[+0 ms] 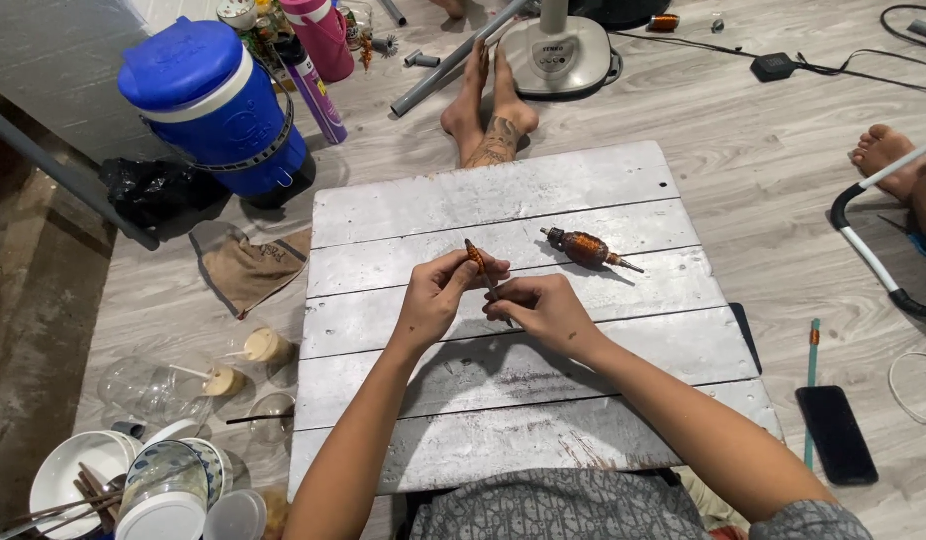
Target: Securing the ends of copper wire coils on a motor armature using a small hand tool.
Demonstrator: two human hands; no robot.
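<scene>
- Holding a small copper-wound part (475, 257) above the white plank surface (623, 185), the left hand (435, 297) has its grip pinched on it
- The right hand (543, 310) pinches its lower end
- A second wound rotor (586, 249) lies untouched on the surface, so I judge the work is not finished

Home floor used as improvised repair workspace.
Wood-look flooring (763, 170); low white plank table (503, 330) at centre; blue water cooler (218, 105) at 10 o'clock; pedestal fan base (558, 50) at 12; used dishes (93, 480) at 8; bare feet (488, 115) nearby.
</scene>
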